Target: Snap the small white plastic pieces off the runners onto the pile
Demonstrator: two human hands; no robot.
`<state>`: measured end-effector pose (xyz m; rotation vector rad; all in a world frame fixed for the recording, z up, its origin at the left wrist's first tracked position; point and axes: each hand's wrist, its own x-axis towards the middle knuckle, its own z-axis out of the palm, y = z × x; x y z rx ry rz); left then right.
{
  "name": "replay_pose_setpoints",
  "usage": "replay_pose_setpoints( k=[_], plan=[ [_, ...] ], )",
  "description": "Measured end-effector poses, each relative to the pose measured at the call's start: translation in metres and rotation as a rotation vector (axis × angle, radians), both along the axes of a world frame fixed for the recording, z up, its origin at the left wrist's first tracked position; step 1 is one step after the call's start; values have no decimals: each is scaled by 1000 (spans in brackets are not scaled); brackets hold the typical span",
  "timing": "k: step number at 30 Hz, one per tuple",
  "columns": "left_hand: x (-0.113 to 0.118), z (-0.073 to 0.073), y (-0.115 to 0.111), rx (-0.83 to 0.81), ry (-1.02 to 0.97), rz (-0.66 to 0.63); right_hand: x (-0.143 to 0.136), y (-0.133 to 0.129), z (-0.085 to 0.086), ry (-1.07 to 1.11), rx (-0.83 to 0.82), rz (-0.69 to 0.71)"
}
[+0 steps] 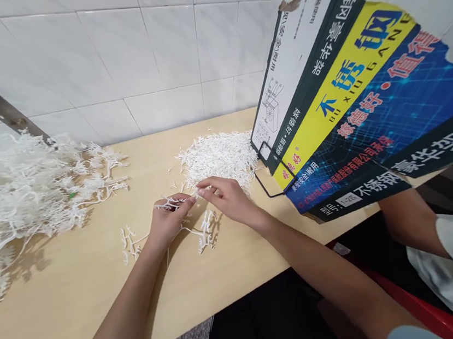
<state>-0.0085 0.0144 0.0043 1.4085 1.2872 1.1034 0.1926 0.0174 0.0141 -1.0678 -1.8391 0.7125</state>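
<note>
My left hand [168,218] pinches a white branched plastic sprue [168,203], whose thin twigs poke out above the fingers. Close beside it, my right hand [230,199] has thumb and forefinger pressed together near the sprue's end; what is between those fingertips is too small to make out. More white branches [205,232] show on both sides below my left hand, and I cannot tell if they belong to the held sprue. Just beyond my right hand lies a heap of tiny white plastic pieces [219,156] on the wooden table [83,313].
A large tangled pile of white sprues [19,200] covers the table's left side. On the right a printed cardboard sheet [349,94] stands tilted, with a black wire stand [270,190] at its base. Behind it a person's arm [412,218] shows. A tiled wall [162,51] backs the table.
</note>
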Motion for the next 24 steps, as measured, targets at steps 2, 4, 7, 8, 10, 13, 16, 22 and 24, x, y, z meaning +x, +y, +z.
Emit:
replay_pose_setpoints(
  k=[2, 4, 7, 8, 10, 13, 16, 22, 24],
  plan=[
    [0, 0, -2, 1, 23, -42, -5, -2, -1, -13, 4, 15],
    [0, 0, -5, -8, 61, -112, -5, 1, -2, 44, -33, -62],
    [2, -2, -8, -28, 90, -194, 3, 7, -2, 185, -172, -81],
    [3, -3, -9, -30, 87, -200, 6, 8, -2, 205, -220, -22],
    [4, -3, -9, -22, 76, -186, 8, 8, -1, 165, -280, 142],
    [4, -2, -8, -9, 69, -172, 5, 6, -3, 68, -234, 208],
    [5, -1, -10, -13, 75, -198, 3, 10, -8, 128, -157, 54],
    [8, -3, -15, -2, 69, -232, 28, 30, -12, 284, -57, -355],
    [7, 1, -14, 19, 53, -188, 30, 31, -12, 161, -43, -336]
  ],
)
